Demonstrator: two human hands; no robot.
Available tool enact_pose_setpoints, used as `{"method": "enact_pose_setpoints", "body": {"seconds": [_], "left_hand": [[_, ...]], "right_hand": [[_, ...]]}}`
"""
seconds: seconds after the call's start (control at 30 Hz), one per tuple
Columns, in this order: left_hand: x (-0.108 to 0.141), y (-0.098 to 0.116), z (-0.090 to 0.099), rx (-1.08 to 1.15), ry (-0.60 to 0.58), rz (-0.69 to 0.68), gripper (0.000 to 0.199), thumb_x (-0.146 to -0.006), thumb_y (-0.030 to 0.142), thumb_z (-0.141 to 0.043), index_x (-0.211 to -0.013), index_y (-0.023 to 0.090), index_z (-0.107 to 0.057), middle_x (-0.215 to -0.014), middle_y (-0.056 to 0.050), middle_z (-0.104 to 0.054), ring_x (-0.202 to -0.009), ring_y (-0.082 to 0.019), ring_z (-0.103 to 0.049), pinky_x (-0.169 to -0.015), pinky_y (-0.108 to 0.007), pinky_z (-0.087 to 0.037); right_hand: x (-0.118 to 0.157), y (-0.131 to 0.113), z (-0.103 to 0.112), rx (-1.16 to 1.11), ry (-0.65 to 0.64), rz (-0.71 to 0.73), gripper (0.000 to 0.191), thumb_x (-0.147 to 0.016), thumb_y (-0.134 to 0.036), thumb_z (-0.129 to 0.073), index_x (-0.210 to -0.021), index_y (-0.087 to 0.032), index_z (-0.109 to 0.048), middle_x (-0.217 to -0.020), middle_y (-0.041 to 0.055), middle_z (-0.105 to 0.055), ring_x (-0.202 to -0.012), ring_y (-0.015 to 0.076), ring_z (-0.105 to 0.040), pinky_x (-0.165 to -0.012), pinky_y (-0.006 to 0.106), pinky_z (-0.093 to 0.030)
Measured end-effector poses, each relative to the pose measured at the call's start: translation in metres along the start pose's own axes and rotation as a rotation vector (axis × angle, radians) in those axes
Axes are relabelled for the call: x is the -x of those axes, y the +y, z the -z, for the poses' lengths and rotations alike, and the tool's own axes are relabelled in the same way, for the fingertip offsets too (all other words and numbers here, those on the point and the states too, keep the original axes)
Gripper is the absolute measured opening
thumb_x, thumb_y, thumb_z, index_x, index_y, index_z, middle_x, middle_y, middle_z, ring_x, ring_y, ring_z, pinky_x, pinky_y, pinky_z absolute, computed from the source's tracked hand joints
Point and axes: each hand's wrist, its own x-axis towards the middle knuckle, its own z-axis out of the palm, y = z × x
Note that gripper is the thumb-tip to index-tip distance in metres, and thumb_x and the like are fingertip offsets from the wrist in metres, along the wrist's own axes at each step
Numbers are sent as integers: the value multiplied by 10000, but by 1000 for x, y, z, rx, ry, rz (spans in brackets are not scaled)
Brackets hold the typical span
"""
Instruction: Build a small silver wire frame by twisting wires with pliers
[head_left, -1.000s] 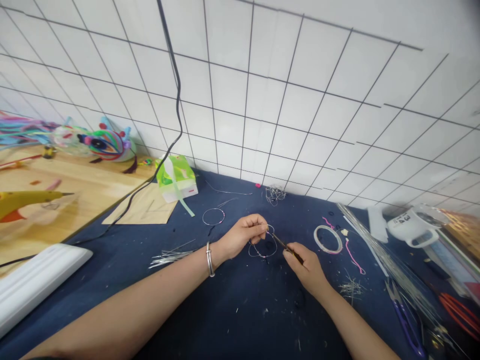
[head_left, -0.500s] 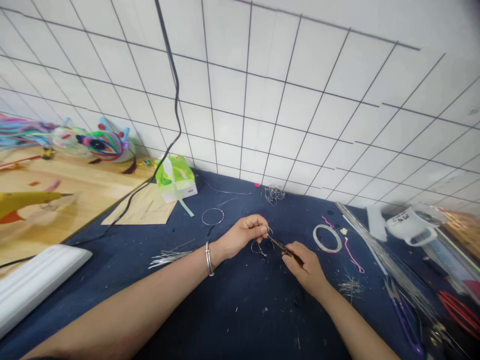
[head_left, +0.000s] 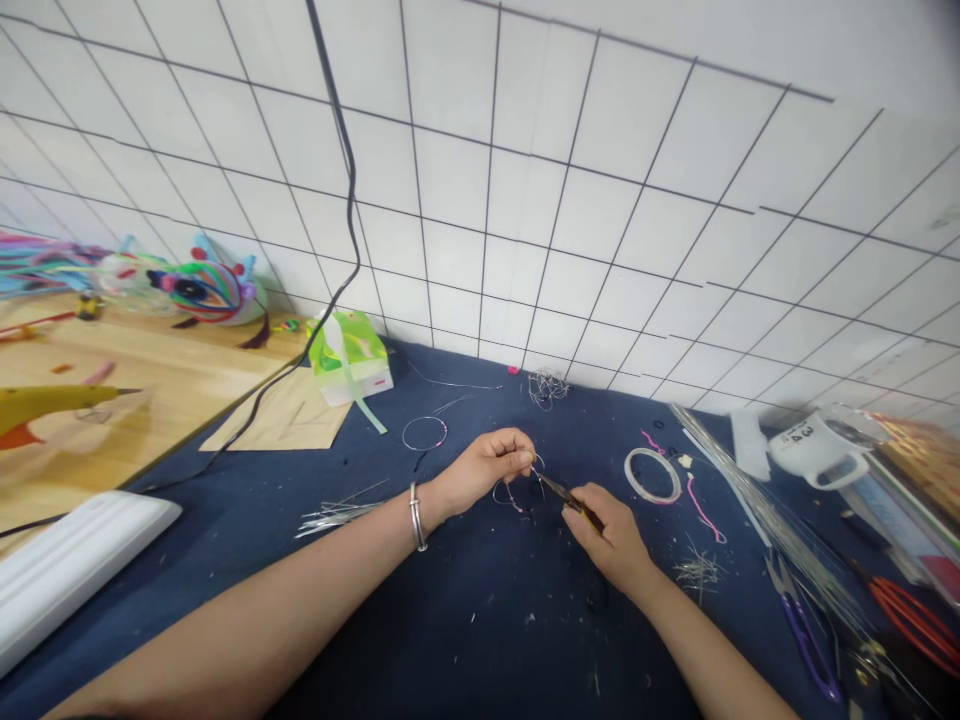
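Soft, fairly bright light whitens the tiled wall (head_left: 450,180), while the navy tabletop (head_left: 465,570) sinks toward black along the bottom and the top right corner darkens. Wide-angle distortion stretches the yellow glue gun (head_left: 52,403) and white mug (head_left: 804,455) near the edges, both slightly blurred.

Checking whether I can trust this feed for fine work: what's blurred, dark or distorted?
Head view: the white mug and yellow tool look soft toward the edges; head view: the dark blue tabletop darkens toward the bottom; head view: the wire loop at the left hand is too thin to trace fully.
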Motion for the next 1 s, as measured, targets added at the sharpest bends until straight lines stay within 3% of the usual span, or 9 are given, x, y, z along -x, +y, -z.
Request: {"method": "enact_pose_setpoints", "body": {"seconds": [0.2, 0.47, 0.7, 1.0], "left_hand": [[-1, -1, 1, -11, -10, -53, 148, -805, 274, -542, -809, 127, -550, -706, -6, -539, -598, -80, -462, -595, -224, -363], [-3, -2, 6, -71, 4, -125, 111, -773, 228, -587, -789, 120, -607, -792, -38, -571, -763, -128, -513, -742, -269, -388], [-2, -2, 6, -50, 2, -167, 94, -775, 208, -583, -793, 127, -626, -815, -44, -571, -778, -133, -518, -745, -271, -390], [-1, 0, 4, -72, 12, -188, 95, -774, 210, -584, -792, 130, -631, -824, -51, -574, -788, -140, -523, -757, -288, -402]], "right_hand": [[-1, 0, 1, 2, -15, 3, 141, -843, -307, -440, -841, -192, -522, -708, -6, -463, -638, 116, -449, -601, 237, -368], [2, 3, 0, 170, 108, 154, 187, -822, -297, -466, -956, -185, -533, -764, 31, -510, -688, 139, -481, -636, 262, -403], [7, 3, -1, 352, 185, 146, 202, -805, -278, -494, -973, -174, -536, -829, 64, -523, -783, 177, -500, -720, 307, -410], [9, 4, -2, 401, 179, 139, 196, -807, -280, -492, -960, -173, -549, -802, 59, -515, -748, 166, -498, -691, 288, -406]]}}
